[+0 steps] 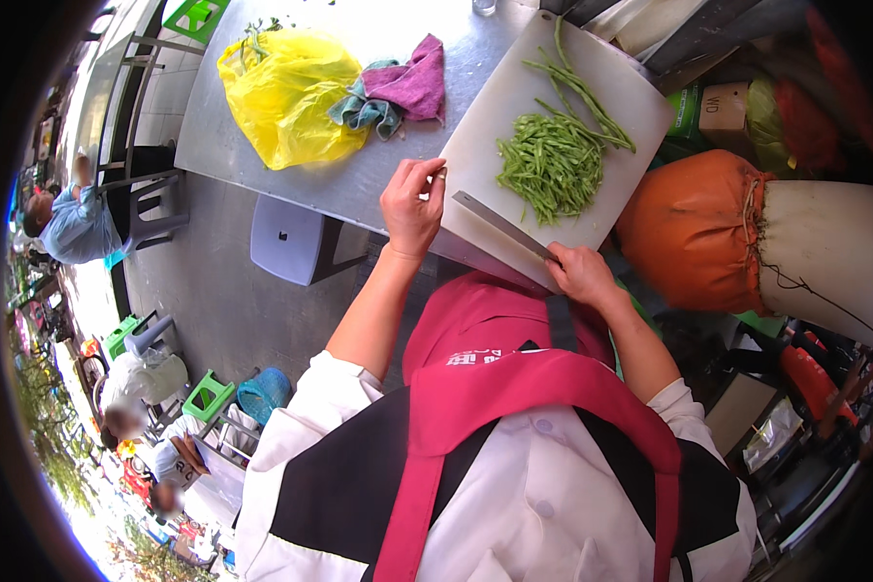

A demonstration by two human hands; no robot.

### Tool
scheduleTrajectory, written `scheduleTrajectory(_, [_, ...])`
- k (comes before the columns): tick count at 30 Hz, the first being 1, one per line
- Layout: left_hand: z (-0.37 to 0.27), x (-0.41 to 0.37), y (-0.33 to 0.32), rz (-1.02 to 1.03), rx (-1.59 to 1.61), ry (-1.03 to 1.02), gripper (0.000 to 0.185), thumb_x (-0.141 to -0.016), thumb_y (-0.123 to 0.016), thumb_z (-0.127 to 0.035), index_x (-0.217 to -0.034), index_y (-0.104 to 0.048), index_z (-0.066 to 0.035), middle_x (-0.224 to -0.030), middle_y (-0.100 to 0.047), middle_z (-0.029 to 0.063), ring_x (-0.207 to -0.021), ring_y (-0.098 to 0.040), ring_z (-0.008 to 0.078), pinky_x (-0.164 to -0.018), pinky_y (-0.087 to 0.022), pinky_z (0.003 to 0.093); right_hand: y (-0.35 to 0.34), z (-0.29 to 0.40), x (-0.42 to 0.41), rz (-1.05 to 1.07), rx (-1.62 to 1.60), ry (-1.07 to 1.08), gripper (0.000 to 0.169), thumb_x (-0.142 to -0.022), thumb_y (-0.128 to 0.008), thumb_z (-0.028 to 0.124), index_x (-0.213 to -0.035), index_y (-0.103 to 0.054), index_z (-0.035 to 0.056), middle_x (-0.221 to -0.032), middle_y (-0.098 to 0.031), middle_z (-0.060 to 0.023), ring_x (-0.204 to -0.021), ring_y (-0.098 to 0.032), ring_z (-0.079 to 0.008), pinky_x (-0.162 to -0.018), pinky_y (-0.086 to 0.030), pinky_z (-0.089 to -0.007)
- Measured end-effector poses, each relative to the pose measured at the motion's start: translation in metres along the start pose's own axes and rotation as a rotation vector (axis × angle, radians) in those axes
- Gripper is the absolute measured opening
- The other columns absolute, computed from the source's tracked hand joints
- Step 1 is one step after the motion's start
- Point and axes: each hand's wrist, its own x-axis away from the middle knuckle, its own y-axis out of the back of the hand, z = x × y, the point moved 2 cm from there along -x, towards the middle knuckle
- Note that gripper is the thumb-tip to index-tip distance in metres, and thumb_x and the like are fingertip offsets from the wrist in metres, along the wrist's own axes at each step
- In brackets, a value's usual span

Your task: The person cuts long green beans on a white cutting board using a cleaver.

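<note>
My right hand (583, 274) grips the handle of a kitchen knife (500, 222). Its blade lies along the near side of a thick white cutting board (473, 153), pointing up and left. By the board's left edge is my left hand (413, 207), thumb and forefinger brought together; whether something small is between them I cannot tell. A heap of thinly sliced green beans (553, 167) rests on the board beyond the blade. Several whole long green beans (578, 91) lie behind the heap, partly touching it.
On the metal table (400, 182) are a yellow plastic bag (291, 102) with greens and two cloths (407, 87). A stool (284, 240) stands below the table edge. An orange-covered container (687, 229) flanks the board on the right. Several people sit at left.
</note>
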Motion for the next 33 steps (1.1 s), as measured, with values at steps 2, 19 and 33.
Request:
scheduleTrajectory(2, [-0.022, -0.029, -0.028, 0.084, 0.018, -0.056, 0.013, -0.078, -0.068, -0.002, -0.089, -0.067, -0.008, -0.078, -0.061, 0.0059, -0.059, -0.061, 0.0200, -0.054, -0.048, 0.0306, 0.009, -0.011, 0.003, -0.034, 0.005, -0.039, 0.019, -0.088, -0.053, 0.024, -0.094, -0.057, 0.0073, -0.074, -0.064, -0.0232, -0.071, -0.061, -0.0441, -0.068, -0.049, -0.0530])
scheduleTrajectory(19, [-0.075, -0.093, -0.218, 0.899, -0.668, -0.542, 0.007, -0.078, -0.059, -0.014, -0.082, -0.064, -0.014, -0.091, -0.059, 0.0000, -0.100, -0.054, 0.0201, -0.083, -0.043, 0.0356, 0.028, -0.030, -0.020, 0.110, 0.065, 0.076, 0.022, -0.082, -0.047, 0.011, -0.099, -0.055, -0.0005, -0.071, -0.065, -0.0236, -0.069, -0.066, -0.0414, -0.065, -0.053, -0.0519])
scheduleTrajectory(33, [-0.070, -0.071, -0.031, 0.373, -0.199, -0.486, 0.012, -0.076, -0.067, -0.012, -0.087, -0.061, -0.013, -0.079, -0.060, 0.0002, -0.080, -0.056, 0.0205, -0.074, -0.041, 0.0348, 0.040, -0.027, -0.012, -0.093, 0.081, -0.169, 0.024, -0.087, -0.053, 0.026, -0.099, -0.058, 0.0063, -0.083, -0.065, -0.0247, -0.080, -0.063, -0.0438, -0.073, -0.049, -0.0537])
